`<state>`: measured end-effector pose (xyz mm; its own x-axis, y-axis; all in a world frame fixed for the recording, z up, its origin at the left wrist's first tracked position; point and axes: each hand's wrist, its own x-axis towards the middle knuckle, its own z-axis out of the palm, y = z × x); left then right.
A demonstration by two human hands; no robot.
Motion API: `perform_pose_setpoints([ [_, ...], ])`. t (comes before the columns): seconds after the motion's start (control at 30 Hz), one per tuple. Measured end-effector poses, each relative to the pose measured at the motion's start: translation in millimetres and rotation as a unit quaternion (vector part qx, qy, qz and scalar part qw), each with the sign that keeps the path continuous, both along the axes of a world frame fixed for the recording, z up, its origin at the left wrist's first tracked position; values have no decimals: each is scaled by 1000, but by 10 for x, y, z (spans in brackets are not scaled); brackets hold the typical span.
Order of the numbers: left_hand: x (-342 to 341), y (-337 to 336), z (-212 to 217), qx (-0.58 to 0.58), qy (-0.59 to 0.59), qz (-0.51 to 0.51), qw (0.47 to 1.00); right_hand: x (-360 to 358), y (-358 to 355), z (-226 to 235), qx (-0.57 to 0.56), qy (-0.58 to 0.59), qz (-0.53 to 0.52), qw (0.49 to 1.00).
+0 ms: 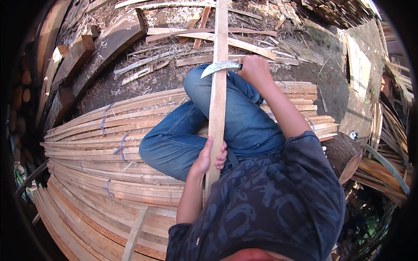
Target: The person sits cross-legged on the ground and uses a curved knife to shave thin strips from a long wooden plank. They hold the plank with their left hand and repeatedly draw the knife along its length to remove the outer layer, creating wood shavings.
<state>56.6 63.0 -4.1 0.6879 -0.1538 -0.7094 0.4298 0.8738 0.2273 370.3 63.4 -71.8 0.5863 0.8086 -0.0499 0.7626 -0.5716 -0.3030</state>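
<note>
A long pale wooden strip point(217, 102) runs away from my body across my crossed legs, past my raised knee. My left hand point(210, 157) is wrapped round it close to my waist, thumb on top. In my right hand point(254, 68) is the dark handle of a curved knife point(221, 66), closed in my fist beside the knee. The knife's blade lies across the strip, its pointed tip out past the strip's left edge. Whether the edge bites into the wood I cannot tell.
Tied bundles of wooden strips point(113, 148) lie under and left of me. A wooden sheath point(144, 72) rests on the ground among shavings and loose slats point(244, 42). Thick beams point(111, 41) stand at the far left, a log point(342, 152) at my right.
</note>
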Motion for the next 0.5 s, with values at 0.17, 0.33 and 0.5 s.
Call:
perform_pose_setpoints([
  [0.17,-9,-15,28,11,25,3,1000,187,267,-59,-59,111,-127,984],
  [0.33,-49,-21,17,-7,7,29,1000,620,472,35,-76,29,-105,991],
  [0.5,-31,37,-53,-42,-21,34,998,495,370,28,-56,-4,-73,996],
])
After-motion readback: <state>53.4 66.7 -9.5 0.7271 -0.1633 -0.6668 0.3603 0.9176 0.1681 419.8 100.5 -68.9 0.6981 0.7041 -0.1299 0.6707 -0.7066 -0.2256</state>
